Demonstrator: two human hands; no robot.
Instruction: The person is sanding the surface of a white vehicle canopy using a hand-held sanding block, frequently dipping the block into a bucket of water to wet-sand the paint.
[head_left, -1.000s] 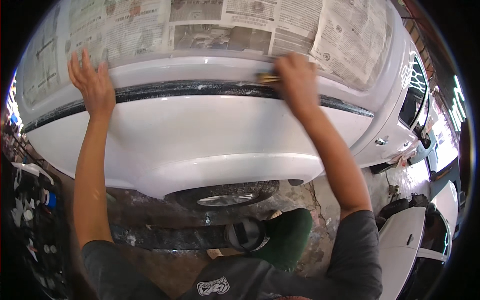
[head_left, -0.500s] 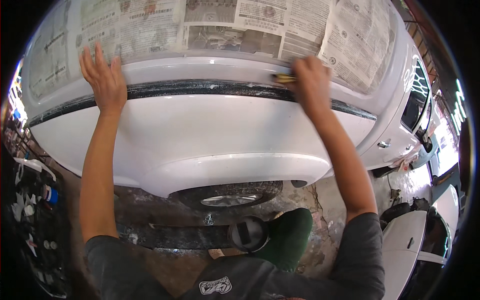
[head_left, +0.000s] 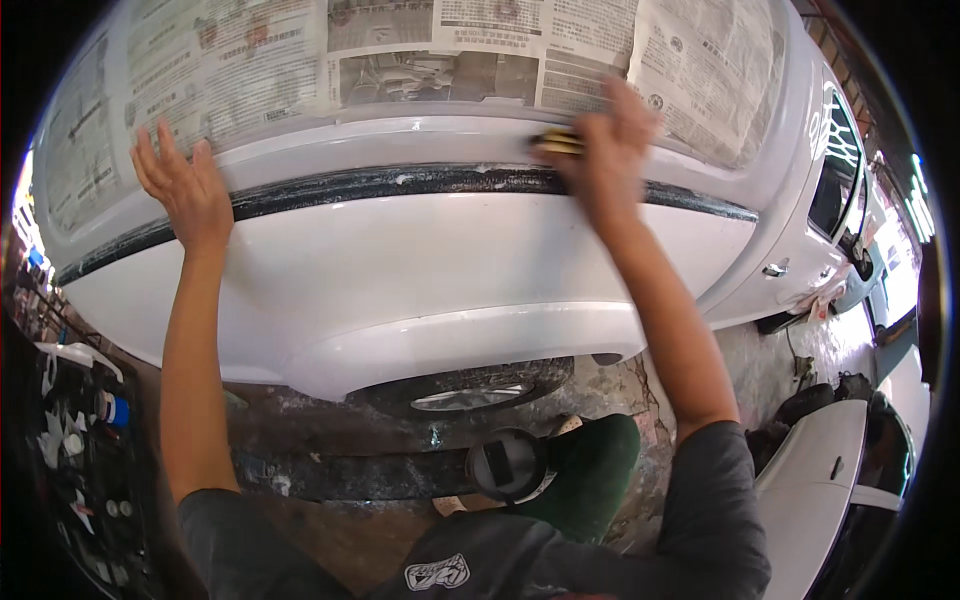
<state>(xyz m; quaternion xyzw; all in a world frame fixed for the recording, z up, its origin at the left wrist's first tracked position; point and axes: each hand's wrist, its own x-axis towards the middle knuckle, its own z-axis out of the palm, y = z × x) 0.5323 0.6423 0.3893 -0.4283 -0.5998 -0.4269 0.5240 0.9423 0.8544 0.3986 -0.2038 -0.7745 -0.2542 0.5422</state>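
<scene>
Our left hand [head_left: 195, 200] is spread wide with nothing in it, seemingly braced across the dark strip [head_left: 400, 183] on the white car body [head_left: 430, 250]. Our right hand [head_left: 612, 150], blurred, has its fingers partly curled, with a small yellow-and-black block [head_left: 560, 142] caught by the thumb — how firmly, we cannot tell. The block is at the pale band [head_left: 350, 140] just above the strip, near the newspaper [head_left: 435, 80]. We could tear that paper if the block strays upward; a loose hold might let it slip — uneven pressure could mark the surface.
</scene>
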